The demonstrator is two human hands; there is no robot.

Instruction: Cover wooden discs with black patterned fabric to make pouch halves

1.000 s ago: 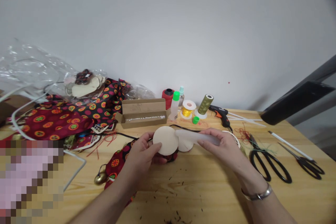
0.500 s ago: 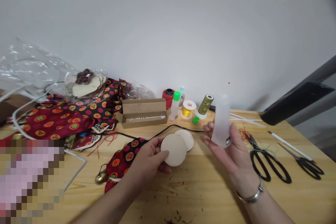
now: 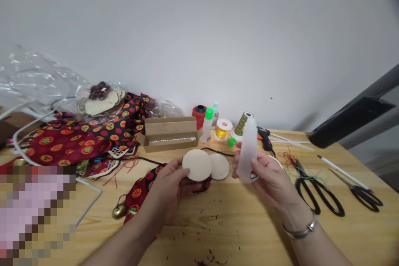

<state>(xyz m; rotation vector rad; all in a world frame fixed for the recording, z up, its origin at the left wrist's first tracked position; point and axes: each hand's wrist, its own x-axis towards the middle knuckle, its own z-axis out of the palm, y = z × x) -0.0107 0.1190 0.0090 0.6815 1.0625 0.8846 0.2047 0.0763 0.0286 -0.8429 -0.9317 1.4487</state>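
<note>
My left hand (image 3: 170, 183) is closed on a round cream disc (image 3: 197, 165), with the thumb on its near face. Just right of it a second pale disc (image 3: 220, 166) lies on the table. Under my left hand is a patterned red-and-black fabric piece (image 3: 136, 193) with a brass bell (image 3: 119, 210) at its left end. In my right hand (image 3: 271, 178) is a translucent white glue bottle (image 3: 247, 153), held nearly upright, its nozzle up and bare. A green cap (image 3: 232, 142) lies behind it on the table.
An open cardboard box (image 3: 171, 139) stands behind the hands, beside a green-capped bottle (image 3: 207, 126), yellow thread (image 3: 222, 133) and an olive spool (image 3: 244, 124). Right are a glue gun (image 3: 264, 138), large scissors (image 3: 311, 187) and smaller scissors (image 3: 363, 195). Patterned fabric (image 3: 68, 141) is heaped left.
The glue bottle has moved left with my right hand, uncovering the glue gun. My left hand has shifted the disc slightly left and up, tilting it.
</note>
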